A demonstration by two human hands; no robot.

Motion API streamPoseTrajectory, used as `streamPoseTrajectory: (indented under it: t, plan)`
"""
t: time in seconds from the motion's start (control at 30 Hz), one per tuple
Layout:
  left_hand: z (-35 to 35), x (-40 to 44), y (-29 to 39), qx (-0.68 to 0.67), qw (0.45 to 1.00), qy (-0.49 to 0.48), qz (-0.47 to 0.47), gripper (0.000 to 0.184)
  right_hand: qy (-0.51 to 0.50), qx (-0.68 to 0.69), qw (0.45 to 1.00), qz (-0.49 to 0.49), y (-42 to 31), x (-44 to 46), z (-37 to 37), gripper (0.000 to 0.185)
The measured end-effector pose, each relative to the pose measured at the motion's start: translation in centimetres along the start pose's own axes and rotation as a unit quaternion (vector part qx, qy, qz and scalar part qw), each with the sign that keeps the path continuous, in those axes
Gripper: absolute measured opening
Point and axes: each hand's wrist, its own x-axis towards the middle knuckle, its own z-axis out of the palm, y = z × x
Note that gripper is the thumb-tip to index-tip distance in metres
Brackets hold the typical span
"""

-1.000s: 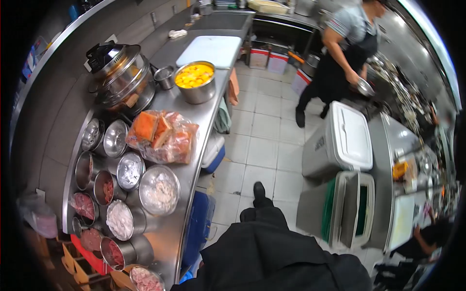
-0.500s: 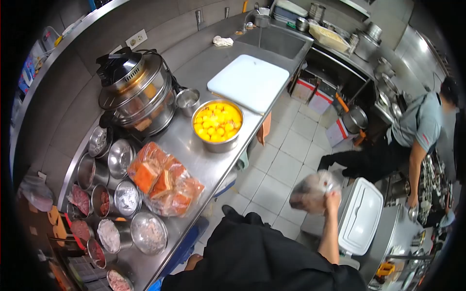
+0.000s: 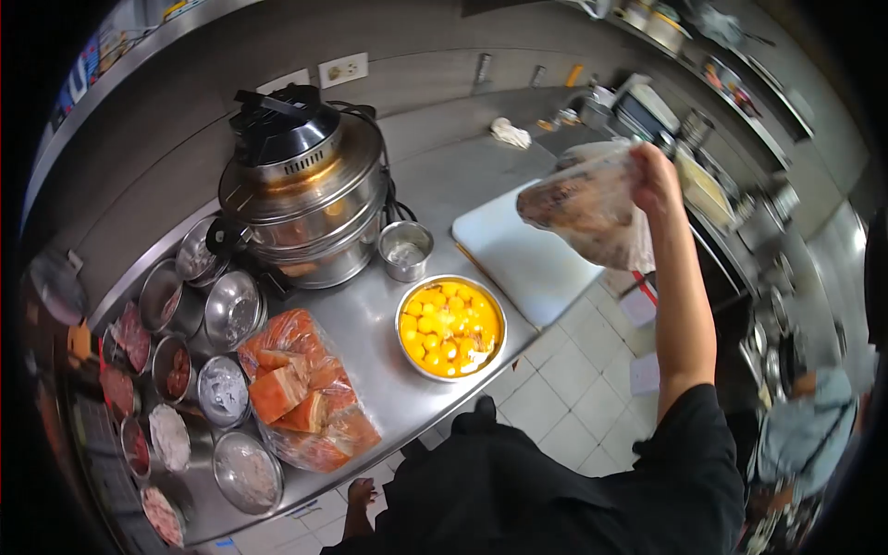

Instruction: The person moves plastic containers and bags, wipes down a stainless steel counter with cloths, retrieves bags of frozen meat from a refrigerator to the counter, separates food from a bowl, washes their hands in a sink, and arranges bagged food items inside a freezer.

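My right hand (image 3: 656,176) grips the gathered top of a clear plastic bag (image 3: 592,205) with brown, mottled contents I cannot identify. The bag hangs in the air over the right part of a white cutting board (image 3: 504,242) and hides some of it. Low beside the counter's front edge, my left hand (image 3: 363,492) hangs with loosely bent fingers and nothing visible in it. Nearest to it lies a plastic bag of orange-pink meat pieces (image 3: 301,398). Between that bag and the board stands a steel bowl of egg yolks (image 3: 450,327).
A large glass-and-metal cooker (image 3: 310,185) stands against the wall, with a small steel cup (image 3: 405,252) beside it. Several steel bowls (image 3: 233,308) with meat and white powder fill the counter's left end. A crumpled white cloth (image 3: 511,133) lies farther back. Another person (image 3: 803,435) is at right.
My right hand has lifted the plastic bag from beside the white lidded bin up and over the cutting board. The view has turned toward the counter. More of my left hand shows.
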Motion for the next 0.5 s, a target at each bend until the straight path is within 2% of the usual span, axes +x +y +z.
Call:
streamPoseTrajectory:
  t: [0.03,0.07,0.1,0.13,0.2,0.27,0.33,0.4,0.47,0.5]
  plan:
    - [1.0,-0.4,-1.8,0.013,0.996,0.074,0.047,0.032,-0.034,0.008,0.999,0.032,2.2,6.0,0.4,0.011]
    - [2.1,-1.3,-3.7,-0.059,0.991,0.113,0.028,0.030,0.039,0.029,0.998,0.030,2.5,4.0,6.9,0.012]
    - [3.2,-2.4,-5.0,-0.132,0.979,0.155,0.015,0.028,0.001,0.057,0.998,0.001,5.4,8.6,8.0,0.011]
    - [4.8,-3.4,-5.6,-0.287,0.944,0.156,-0.054,0.026,-0.053,0.017,0.996,0.067,6.6,12.1,8.1,0.009]
    - [10.7,-6.8,-6.2,-0.303,0.926,0.211,-0.081,0.025,-0.063,-0.003,0.991,0.116,10.7,16.8,11.1,0.008]
    - [17.4,-9.1,-6.7,-0.317,0.895,0.286,-0.127,0.023,-0.072,0.000,0.995,0.074,15.5,19.3,14.1,0.010]
    - [23.1,-10.0,-6.3,-0.329,0.859,0.352,-0.173,0.021,-0.111,-0.081,0.988,0.077,19.1,20.4,15.8,0.012]
    - [27.9,-9.8,-4.8,-0.298,0.858,0.355,-0.220,0.021,-0.115,-0.081,0.989,0.042,25.1,22.0,16.5,0.014]
    - [31.4,-9.2,-2.8,-0.247,0.880,0.325,-0.244,0.021,-0.103,-0.218,0.970,-0.032,31.2,23.4,15.7,0.013]
    - [32.6,-8.8,-1.6,-0.223,0.891,0.309,-0.246,0.021,-0.120,-0.283,0.949,-0.072,36.6,27.5,14.4,0.014]
